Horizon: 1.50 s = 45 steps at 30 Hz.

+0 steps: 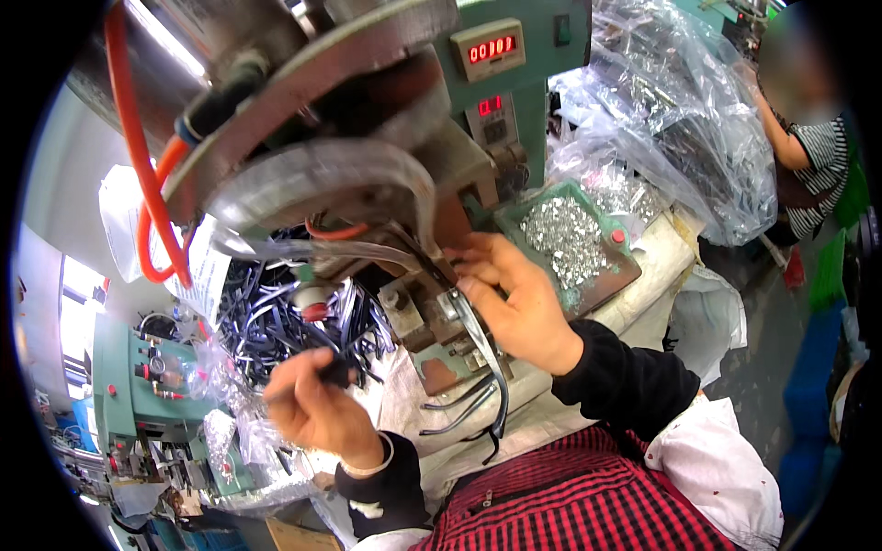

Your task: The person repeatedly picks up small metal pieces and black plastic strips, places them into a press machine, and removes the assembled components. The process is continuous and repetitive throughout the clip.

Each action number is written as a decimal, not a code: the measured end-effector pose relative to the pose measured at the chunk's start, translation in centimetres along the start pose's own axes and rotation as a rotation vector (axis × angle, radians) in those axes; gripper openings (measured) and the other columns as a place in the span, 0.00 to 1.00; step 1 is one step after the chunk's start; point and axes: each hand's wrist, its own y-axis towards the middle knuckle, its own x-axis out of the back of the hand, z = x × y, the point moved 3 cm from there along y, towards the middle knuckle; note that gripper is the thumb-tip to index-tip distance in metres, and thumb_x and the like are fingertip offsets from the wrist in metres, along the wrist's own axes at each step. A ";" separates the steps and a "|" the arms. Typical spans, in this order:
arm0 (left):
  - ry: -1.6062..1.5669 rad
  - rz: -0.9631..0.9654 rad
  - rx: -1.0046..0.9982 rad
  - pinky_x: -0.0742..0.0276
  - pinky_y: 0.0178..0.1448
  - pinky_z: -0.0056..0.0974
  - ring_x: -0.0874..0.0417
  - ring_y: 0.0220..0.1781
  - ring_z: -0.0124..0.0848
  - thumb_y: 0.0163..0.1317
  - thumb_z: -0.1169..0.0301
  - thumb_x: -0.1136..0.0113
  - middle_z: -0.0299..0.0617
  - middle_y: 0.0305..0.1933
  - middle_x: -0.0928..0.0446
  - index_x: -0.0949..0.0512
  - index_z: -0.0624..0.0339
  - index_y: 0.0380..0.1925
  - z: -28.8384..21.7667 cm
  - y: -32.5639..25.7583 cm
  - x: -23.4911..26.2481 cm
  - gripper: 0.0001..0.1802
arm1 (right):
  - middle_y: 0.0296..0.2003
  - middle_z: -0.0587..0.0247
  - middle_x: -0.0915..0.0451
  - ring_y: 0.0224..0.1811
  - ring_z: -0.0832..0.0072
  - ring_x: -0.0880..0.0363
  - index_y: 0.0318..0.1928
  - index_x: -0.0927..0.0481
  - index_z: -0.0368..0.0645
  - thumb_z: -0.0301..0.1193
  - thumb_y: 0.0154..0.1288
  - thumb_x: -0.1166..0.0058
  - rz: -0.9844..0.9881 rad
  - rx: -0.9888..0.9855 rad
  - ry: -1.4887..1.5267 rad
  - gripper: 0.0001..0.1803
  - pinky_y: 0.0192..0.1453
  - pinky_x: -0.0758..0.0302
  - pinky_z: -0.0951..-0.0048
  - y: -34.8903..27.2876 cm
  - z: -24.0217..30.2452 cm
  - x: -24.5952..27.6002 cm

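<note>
My right hand [519,303] is at the metal fixture of a bench press [413,308], its thumb and fingers closed round the upper part of a glossy dark strip [485,344]. The strip curves down from the fixture toward my apron, and its tip at the fingers is hidden. Left of the fixture, my left hand [322,409] is raised and blurred, with its fingers curled. A small dark piece [338,372] shows at its fingertips; its kind cannot be made out. Behind that hand lies a heap of dark, shiny strips [266,317].
A green tray [602,294] of small silvery bits stands right of the press. Clear plastic bags [680,110] fill the back right, near another person [813,156]. An orange hose [138,174] hangs at left. A green machine [138,381] stands farther left.
</note>
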 end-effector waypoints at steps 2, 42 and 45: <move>0.042 0.165 -0.336 0.25 0.29 0.27 0.20 0.33 0.25 0.78 0.70 0.46 0.46 0.37 0.18 0.24 0.63 0.42 -2.4 2.3 -1.9 0.08 | 0.54 0.51 0.17 0.54 0.68 0.14 0.65 0.30 0.33 0.19 0.73 0.49 0.057 -0.053 0.035 0.21 0.55 0.21 0.72 -0.2 1.0 -0.8; 0.868 0.179 -0.248 0.22 0.51 0.39 0.16 0.43 0.39 0.58 0.88 0.33 0.47 0.41 0.15 0.16 0.67 0.39 -4.3 0.6 5.4 0.10 | 0.31 0.52 0.17 0.34 0.57 0.17 0.36 0.18 0.38 0.24 0.64 0.39 -0.199 0.238 -0.926 0.03 0.41 0.23 0.63 1.1 -4.8 11.7; 1.266 0.553 -0.373 0.32 0.47 0.43 0.22 0.41 0.41 0.52 0.77 0.32 0.39 0.36 0.20 0.14 0.52 0.32 2.4 3.2 6.8 0.08 | 0.30 0.55 0.17 0.33 0.62 0.17 0.36 0.19 0.37 0.24 0.63 0.36 -0.205 0.221 -0.850 0.05 0.40 0.23 0.65 1.7 -4.0 9.9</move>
